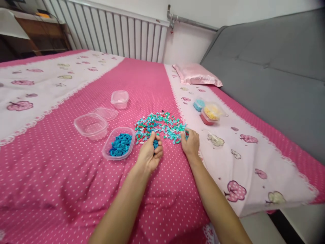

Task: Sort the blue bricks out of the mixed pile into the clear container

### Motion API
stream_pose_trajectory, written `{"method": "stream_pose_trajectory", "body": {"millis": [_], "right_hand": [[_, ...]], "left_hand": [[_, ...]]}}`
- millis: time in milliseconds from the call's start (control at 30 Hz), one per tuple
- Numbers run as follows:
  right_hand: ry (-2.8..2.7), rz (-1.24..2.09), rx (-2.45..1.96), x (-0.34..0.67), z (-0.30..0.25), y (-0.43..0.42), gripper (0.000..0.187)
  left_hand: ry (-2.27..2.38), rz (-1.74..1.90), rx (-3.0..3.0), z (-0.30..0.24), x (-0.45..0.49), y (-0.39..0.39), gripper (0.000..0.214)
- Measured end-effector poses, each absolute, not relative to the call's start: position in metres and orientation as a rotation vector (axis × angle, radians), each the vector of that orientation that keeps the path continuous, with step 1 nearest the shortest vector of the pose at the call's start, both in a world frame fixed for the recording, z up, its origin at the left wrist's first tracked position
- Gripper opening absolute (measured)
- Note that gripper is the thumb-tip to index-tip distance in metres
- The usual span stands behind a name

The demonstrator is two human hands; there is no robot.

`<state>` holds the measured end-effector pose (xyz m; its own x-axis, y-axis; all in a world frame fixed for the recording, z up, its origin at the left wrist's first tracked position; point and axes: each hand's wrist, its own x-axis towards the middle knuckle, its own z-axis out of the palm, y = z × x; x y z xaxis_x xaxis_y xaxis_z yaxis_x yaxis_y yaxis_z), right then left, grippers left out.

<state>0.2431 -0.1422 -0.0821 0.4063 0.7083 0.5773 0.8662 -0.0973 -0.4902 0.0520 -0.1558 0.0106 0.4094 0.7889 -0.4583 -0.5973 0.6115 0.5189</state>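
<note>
A loose pile of small plastic building bricks (162, 124) in green, light blue, red, white and blue is spread on the pink dotted bedsheet. My left hand (150, 153) is turned palm up at the pile's near edge, its fingers curled around several blue bricks (155, 144). At the right edge of the pile, my right hand (191, 142) is bent downward, with green bricks at its thumb and fingertips. What it grips is too small to make out. Left of my left hand, a clear plastic container (104, 153) holds many blue bricks (121, 144).
Farther left stand a clear container (90, 128), a clear lid (108, 114) and a smaller clear tub (120, 99). To the right are a tub of light blue pieces (198, 104) and stacked tubs with yellow (212, 112) and red contents (207, 120). A pink pillow (196, 74) lies behind.
</note>
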Motion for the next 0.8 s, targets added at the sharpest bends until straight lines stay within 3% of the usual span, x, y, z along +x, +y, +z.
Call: {"method": "stream_pose_trajectory", "body": {"millis": [200,433,600,800], "right_hand": [[-1.279,-0.249,-1.871,0.245,-0.090,-0.139,0.035],[-1.266,-0.238,-1.904,0.247,-0.093,-0.137,0.035],[-1.267,-0.243,-1.912,0.246,-0.093,-0.138,0.035],[-1.263,-0.245,-1.909,0.247,-0.093,-0.138,0.033]], "left_hand": [[0.783,1.241,0.614,0.043,0.027,-0.160,0.034],[1.254,1.751,1.259,0.035,-0.022,-0.132,0.031],[1.729,1.500,1.775,0.022,-0.035,-0.120,0.026],[1.963,1.030,2.056,0.016,-0.037,-0.117,0.026]]}}
